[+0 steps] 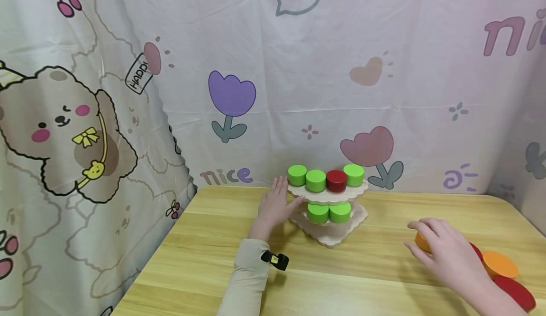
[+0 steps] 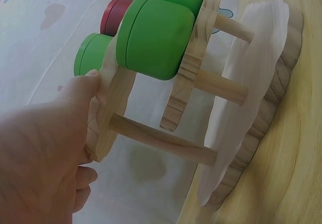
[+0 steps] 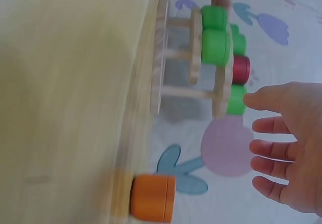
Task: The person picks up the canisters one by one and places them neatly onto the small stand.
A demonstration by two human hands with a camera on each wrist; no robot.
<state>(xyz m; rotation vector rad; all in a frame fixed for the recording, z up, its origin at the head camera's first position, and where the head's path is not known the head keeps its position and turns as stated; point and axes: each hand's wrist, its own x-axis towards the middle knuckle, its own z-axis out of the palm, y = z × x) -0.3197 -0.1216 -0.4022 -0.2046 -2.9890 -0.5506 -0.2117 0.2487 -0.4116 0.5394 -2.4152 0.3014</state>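
Wooden stand [image 1: 328, 236] upright on the table [image 1: 320, 287]. I see the left hand [image 1: 273, 207] pinching its upper tier at the left corner, presumably to steady it. Green blocks [image 1: 315, 181] and one red block [image 1: 336, 182] spread across the tiers, perhaps for balance. Stand: pale, unpainted, scalloped edges, round posts between layers. Right of stand: right hand [image 1: 450, 249] raised, fingers apart, nothing held. Orange pieces [image 1: 500, 265] and red pieces [image 1: 514, 294] also right of stand, likely kept within reach. Behind stand: printed cloth [image 1: 307, 69].
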